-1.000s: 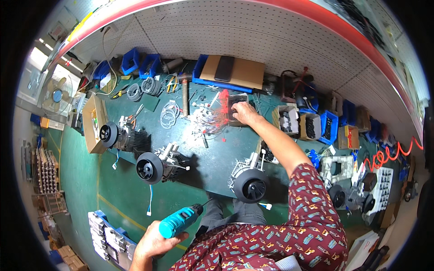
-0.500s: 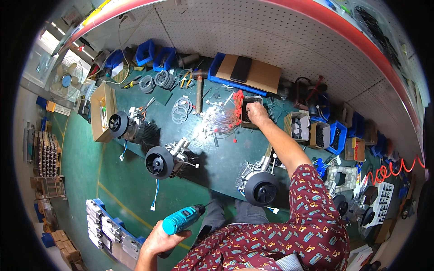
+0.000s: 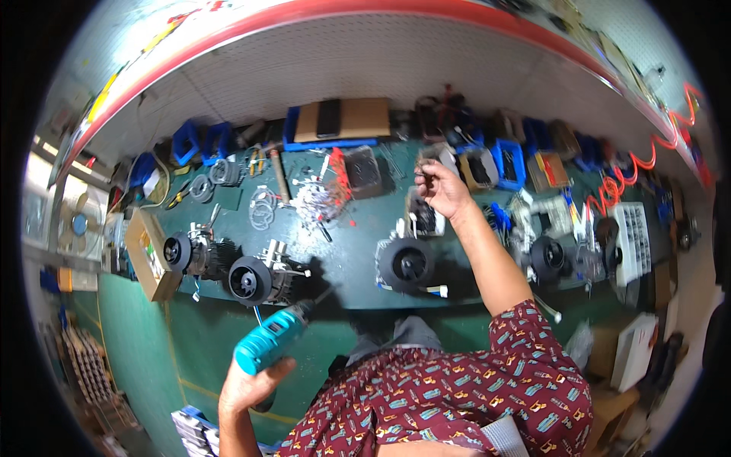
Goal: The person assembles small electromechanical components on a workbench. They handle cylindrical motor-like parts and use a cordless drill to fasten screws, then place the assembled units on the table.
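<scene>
My left hand (image 3: 247, 385) is wrapped round the handle of a teal cordless drill (image 3: 270, 339), its long bit pointing up and right toward the bench edge. My right hand (image 3: 442, 190) is raised over the bench with curled fingers pinched together; anything in them is too small and blurred to name. Just below it stands a motor unit with a black fan wheel (image 3: 407, 263). A box of small dark parts (image 3: 363, 174) lies to the left of that hand. Another motor with a black fan wheel (image 3: 251, 282) sits near the drill, and a third motor (image 3: 199, 253) is farther left.
Red-tipped wires (image 3: 320, 199) lie heaped mid-bench beside a hammer (image 3: 279, 175). Blue bins (image 3: 509, 164) and boxes line the back. An open carton (image 3: 151, 255) stands at the left edge. A coiled red hose (image 3: 609, 190) hangs at the right.
My right hand has come out of the box of small dark parts and moved right, over the nearest motor. The drill has come closer to the bench edge. The view has shifted.
</scene>
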